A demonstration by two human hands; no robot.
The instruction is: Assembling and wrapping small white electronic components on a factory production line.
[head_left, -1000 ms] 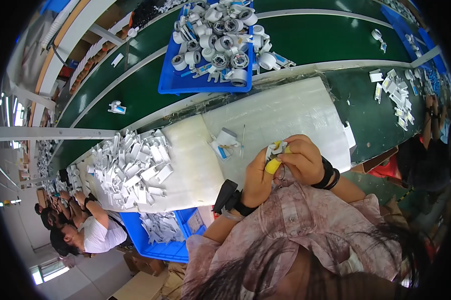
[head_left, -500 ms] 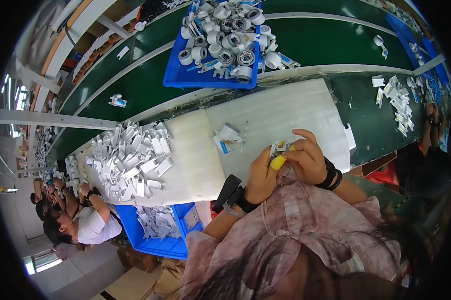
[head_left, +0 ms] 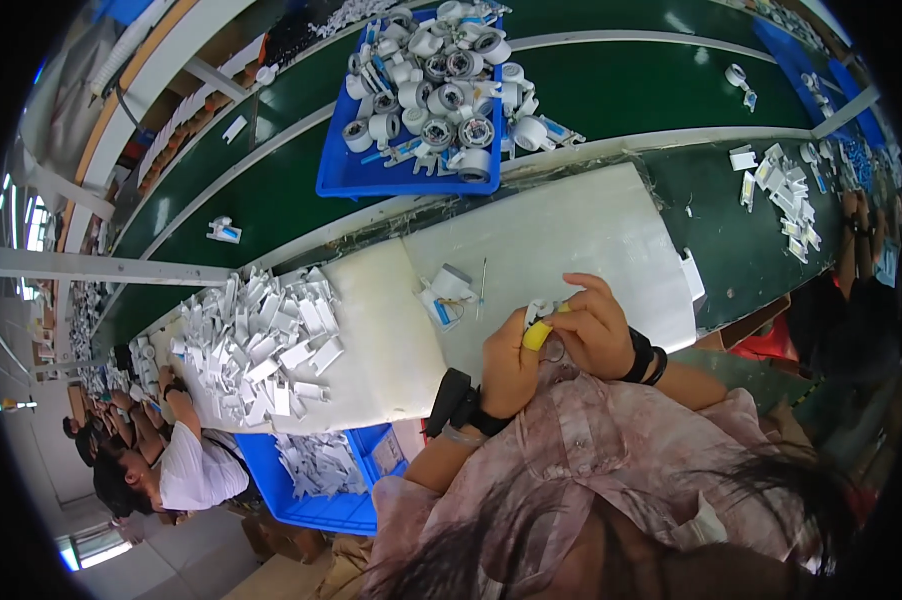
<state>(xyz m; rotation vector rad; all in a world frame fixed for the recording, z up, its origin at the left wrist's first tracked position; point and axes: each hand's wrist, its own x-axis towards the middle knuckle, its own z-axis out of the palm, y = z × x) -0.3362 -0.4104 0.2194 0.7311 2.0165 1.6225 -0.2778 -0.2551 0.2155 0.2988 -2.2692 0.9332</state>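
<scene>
Close to my body, above the near edge of the pale mat (head_left: pixel 571 225), I hold a small white plastic part (head_left: pixel 536 309) between both hands. My left hand (head_left: pixel 509 368) is closed round it from the left, a yellow cover on its thumb tip. The fingers of my right hand (head_left: pixel 599 335) pinch at its right side, with a bit of yellow on a fingertip and one finger raised. My fingers hide most of the part. On the mat ahead lie a white piece with thin wires and a blue strip (head_left: pixel 443 308), and a thin rod-like tool (head_left: pixel 482 288).
A heap of white plastic pieces (head_left: pixel 261 340) lies at left, above a blue bin (head_left: pixel 361 515) of similar ones. A blue tray (head_left: pixel 401 185) of round white assemblies stands at the far side. More parts (head_left: pixel 786 195) lie at right. Other people (head_left: pixel 196 465) sit at left.
My view has shifted slightly. Both hands have drawn a little left and down, and the white part is now turned, more covered by my right fingers.
</scene>
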